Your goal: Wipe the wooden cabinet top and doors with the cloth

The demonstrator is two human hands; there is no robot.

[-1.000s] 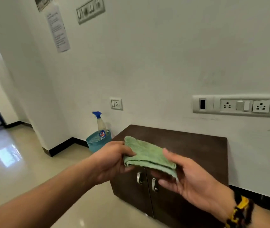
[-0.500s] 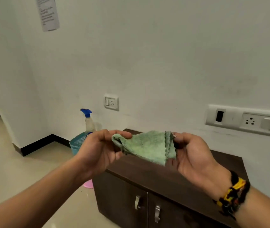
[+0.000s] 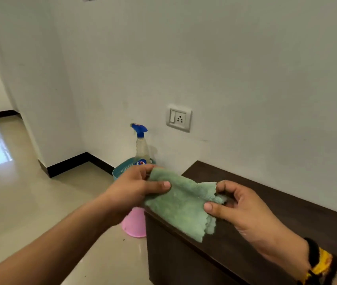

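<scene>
While we stand at the left end of the dark wooden cabinet (image 3: 286,219), we hold the green cloth (image 3: 184,204) stretched between both hands, just above the cabinet top's left front corner. Our left hand (image 3: 134,190) is closed on the cloth's left end — thumb pressed across its upper face, fingers curled beneath. Our right hand (image 3: 243,208) pinches the scalloped right edge between thumb and forefinger, the other fingers loosely bent behind it. The cloth's lower layers hang down over the cabinet's front edge; whether they touch the wood we cannot tell. A black and yellow band (image 3: 317,264) circles our right wrist. On the floor left of the cabinet, against the wall, a teal tub (image 3: 122,167) holds a spray bottle (image 3: 142,145) with a blue trigger head, and a pink plastic thing (image 3: 134,225) sits just beside the cabinet's left side — partly hidden by our left arm. A white switch-and-socket plate (image 3: 179,118) is set in the wall above the cabinet's left end.
</scene>
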